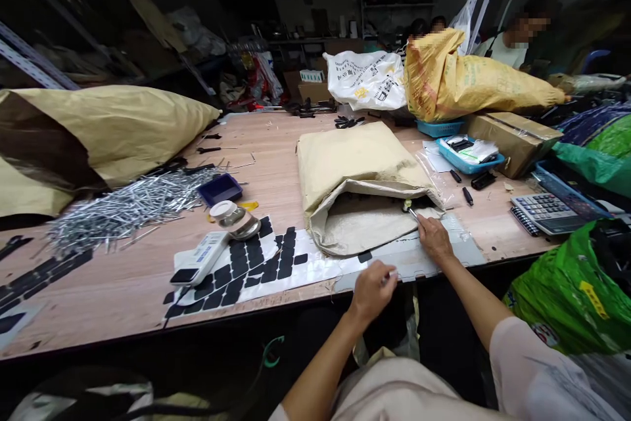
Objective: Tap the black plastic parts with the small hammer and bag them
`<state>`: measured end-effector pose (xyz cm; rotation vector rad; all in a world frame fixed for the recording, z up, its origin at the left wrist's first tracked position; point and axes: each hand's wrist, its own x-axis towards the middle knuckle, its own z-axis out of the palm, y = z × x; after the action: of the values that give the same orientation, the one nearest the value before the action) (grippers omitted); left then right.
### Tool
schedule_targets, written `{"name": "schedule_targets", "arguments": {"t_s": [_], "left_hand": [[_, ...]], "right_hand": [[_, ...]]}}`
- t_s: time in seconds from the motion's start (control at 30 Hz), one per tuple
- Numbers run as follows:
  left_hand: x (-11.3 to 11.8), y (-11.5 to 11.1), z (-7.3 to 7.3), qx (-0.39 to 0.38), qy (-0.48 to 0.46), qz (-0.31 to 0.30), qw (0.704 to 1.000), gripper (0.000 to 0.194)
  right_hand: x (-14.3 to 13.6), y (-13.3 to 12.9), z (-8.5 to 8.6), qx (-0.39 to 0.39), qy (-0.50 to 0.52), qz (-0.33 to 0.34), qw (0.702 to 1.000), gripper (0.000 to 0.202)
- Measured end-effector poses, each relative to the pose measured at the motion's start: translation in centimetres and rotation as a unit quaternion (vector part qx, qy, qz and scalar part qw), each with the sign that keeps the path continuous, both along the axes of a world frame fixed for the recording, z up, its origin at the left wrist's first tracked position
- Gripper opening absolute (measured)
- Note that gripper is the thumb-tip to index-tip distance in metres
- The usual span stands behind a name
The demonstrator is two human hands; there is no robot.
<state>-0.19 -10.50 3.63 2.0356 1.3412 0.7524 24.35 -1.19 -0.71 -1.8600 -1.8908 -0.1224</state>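
Note:
A tan paper sack point(352, 155) lies flat on the wooden table point(276, 145), its open mouth facing me. My right hand point(434, 237) is closed on a thin metal rod point(413, 213), whose far end with a yellowish and dark tip reaches into the right side of the sack's mouth. Closer to the table's front edge, my left hand point(373, 289) is closed, its fingers curled around something small and pale that I cannot make out. Below the sack lies a white sheet with black stickers point(246, 260).
Metal rods point(131, 207) are heaped at the left beside a large tan sack point(128, 125). A glass jar point(239, 221), white box point(207, 257) and dark blue tray point(220, 190) stand left of centre. A calculator point(547, 211) and green bag point(572, 289) are at the right; a person sits behind.

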Motion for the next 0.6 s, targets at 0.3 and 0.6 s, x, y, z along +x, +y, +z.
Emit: {"name": "schedule_targets", "arguments": {"t_s": [0.3, 0.6], "left_hand": [[-2.9, 14.1, 0.2, -0.027, 0.117, 0.309, 0.943, 0.047], [3.5, 17.7, 0.6, -0.039, 0.137, 0.177, 0.974, 0.031]], "right_hand": [[0.0, -0.2, 0.1, -0.001, 0.013, 0.012, 1.0, 0.04], [0.2, -0.1, 0.1, -0.016, 0.051, -0.005, 0.999, 0.041]]}}
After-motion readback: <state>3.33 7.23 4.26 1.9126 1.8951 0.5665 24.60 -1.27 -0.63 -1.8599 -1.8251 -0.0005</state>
